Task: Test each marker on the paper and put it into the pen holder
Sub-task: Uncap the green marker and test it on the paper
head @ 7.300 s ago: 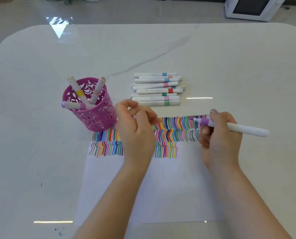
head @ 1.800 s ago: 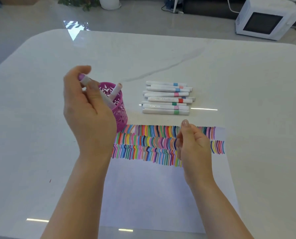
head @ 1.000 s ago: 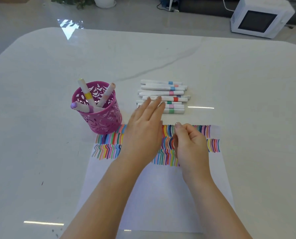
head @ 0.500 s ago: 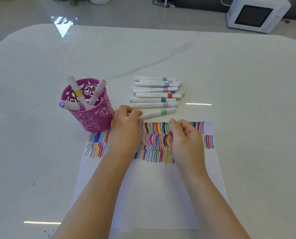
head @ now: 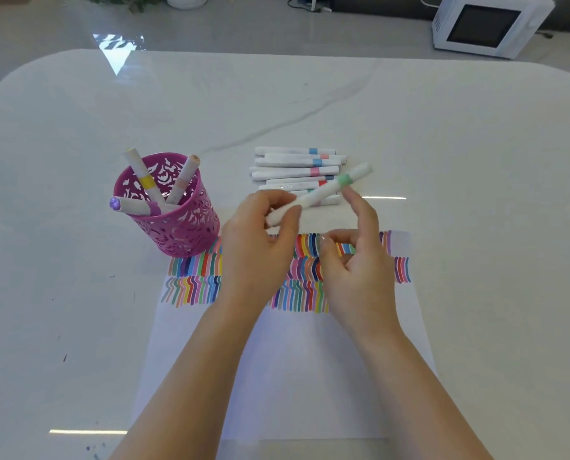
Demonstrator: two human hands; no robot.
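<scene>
White marble surface [head: 442, 127], and we've got the pink holder [head: 180, 227] at the left with three markers [head: 145, 180] in it, the purple one [head: 134, 205] slumped over the rim. It sits right at the far left corner of the paper [head: 293, 376]. We see loads of bare room to the right and on the far side. Left grip [head: 260, 247] pinches the green marker [head: 323, 192] by its near end, slanting above the pile [head: 293, 161]. Right grip [head: 359, 270] is loose, grasping nothing, forefinger by the green band. Microwave [head: 486, 24] sits on the floor beyond.

A home: microwave [head: 489, 24] on tiled floor, marble table [head: 442, 134].
</scene>
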